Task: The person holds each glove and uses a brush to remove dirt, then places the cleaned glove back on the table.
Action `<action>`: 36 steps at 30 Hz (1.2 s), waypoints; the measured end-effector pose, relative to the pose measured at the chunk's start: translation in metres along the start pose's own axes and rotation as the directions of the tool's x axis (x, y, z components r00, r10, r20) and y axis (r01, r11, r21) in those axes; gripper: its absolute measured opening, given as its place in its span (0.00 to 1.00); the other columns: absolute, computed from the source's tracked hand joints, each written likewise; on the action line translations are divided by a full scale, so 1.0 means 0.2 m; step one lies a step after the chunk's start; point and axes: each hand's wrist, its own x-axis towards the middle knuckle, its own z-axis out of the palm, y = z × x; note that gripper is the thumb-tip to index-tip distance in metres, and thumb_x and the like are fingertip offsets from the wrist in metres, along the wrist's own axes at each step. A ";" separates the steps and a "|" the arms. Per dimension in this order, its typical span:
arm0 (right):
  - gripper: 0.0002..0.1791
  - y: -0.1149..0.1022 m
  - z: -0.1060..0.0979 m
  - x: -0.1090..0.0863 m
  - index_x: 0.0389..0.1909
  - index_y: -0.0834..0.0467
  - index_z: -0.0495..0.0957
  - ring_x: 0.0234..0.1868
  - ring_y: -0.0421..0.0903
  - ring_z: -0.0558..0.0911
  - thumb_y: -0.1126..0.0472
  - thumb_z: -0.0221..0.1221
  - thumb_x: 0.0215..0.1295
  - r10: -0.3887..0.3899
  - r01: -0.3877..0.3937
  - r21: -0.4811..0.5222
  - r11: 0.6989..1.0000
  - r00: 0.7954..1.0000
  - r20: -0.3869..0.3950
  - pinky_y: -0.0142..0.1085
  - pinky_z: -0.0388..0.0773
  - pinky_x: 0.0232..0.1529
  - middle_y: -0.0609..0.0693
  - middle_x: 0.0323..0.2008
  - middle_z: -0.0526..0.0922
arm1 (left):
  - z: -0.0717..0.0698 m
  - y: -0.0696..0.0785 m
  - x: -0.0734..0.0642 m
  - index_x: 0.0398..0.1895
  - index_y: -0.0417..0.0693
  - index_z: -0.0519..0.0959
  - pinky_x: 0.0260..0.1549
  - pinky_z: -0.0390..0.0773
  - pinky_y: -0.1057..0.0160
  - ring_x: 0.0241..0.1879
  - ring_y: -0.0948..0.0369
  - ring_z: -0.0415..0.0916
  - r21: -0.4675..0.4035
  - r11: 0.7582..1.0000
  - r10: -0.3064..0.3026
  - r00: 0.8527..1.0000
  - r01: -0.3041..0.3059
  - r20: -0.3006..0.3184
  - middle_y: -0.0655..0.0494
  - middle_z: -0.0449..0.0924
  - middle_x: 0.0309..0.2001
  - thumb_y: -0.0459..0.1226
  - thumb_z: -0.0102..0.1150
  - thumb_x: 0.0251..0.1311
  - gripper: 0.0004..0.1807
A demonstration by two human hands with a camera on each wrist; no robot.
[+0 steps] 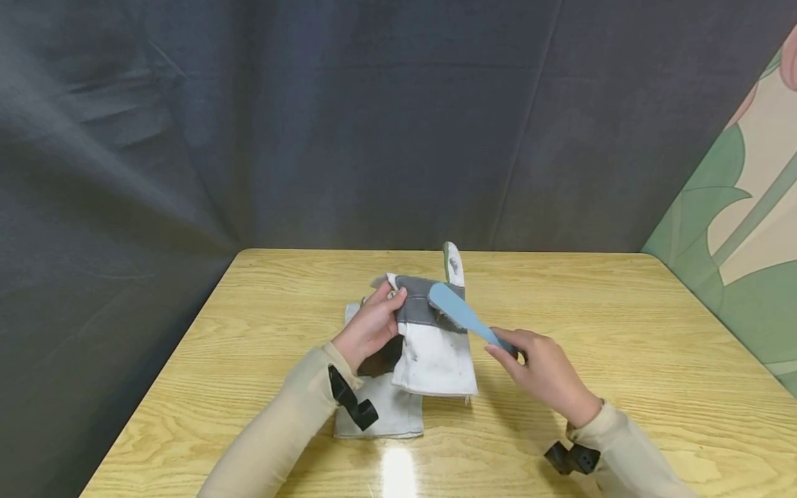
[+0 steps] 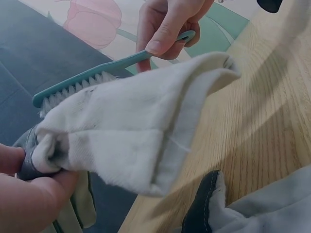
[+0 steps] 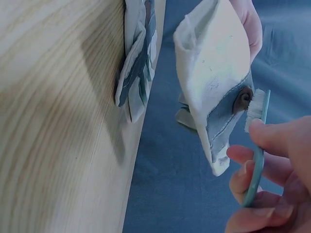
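My left hand (image 1: 373,325) grips a white and grey work glove (image 1: 436,360) by its side and holds it up over the table, cuff toward me. Dark smudges mark its cloth, and a brown stain (image 3: 243,100) shows on the grey band in the right wrist view. In my right hand (image 1: 544,366) is the handle of a blue brush (image 1: 457,308). Its white bristles (image 3: 255,110) are right at the glove's grey part, beside the stain. A second glove (image 1: 380,408) of the same kind lies on the table under my left hand, partly covered by it.
The wooden table (image 1: 623,332) reaches back to a dark grey curtain (image 1: 386,124), which also hangs along the left side. At the right stands a panel with a painted leaf and flower pattern (image 1: 747,242).
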 end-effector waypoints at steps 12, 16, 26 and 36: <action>0.19 0.04 -0.01 0.01 0.49 0.67 0.78 0.16 0.32 0.56 0.59 0.60 0.62 0.018 -0.018 -0.024 1.000 1.000 0.004 0.26 0.57 0.17 0.42 0.16 0.68 | 0.00 0.00 0.00 0.72 0.51 0.48 0.66 0.58 0.46 0.69 0.47 0.54 -0.033 0.999 0.004 0.999 -0.002 0.041 0.42 0.53 0.71 0.37 0.27 0.74 0.25; 0.19 0.05 -0.01 0.01 0.50 0.67 0.78 0.16 0.33 0.57 0.58 0.60 0.62 0.030 -0.029 -0.027 0.999 1.000 0.008 0.26 0.57 0.17 0.43 0.16 0.68 | -0.01 0.00 0.00 0.73 0.50 0.47 0.66 0.58 0.46 0.69 0.47 0.54 -0.036 0.999 0.007 0.999 -0.005 0.051 0.42 0.53 0.71 0.37 0.27 0.74 0.25; 0.17 0.03 -0.03 0.01 0.49 0.64 0.80 0.16 0.31 0.57 0.60 0.61 0.61 -0.007 0.007 0.001 1.000 0.997 -0.082 0.27 0.58 0.17 0.42 0.19 0.73 | 0.00 0.00 0.01 0.70 0.49 0.51 0.66 0.60 0.50 0.69 0.50 0.57 -0.048 0.999 0.014 1.000 -0.014 0.000 0.46 0.60 0.66 0.36 0.27 0.74 0.22; 0.17 -0.02 0.00 0.00 0.46 0.64 0.81 0.19 0.30 0.59 0.60 0.64 0.57 -0.063 0.058 -0.077 0.995 0.996 -0.064 0.25 0.58 0.18 0.42 0.19 0.73 | 0.01 0.01 0.00 0.65 0.53 0.58 0.65 0.63 0.53 0.64 0.56 0.65 -0.068 0.998 0.014 0.999 -0.016 -0.031 0.58 0.71 0.54 0.37 0.30 0.74 0.19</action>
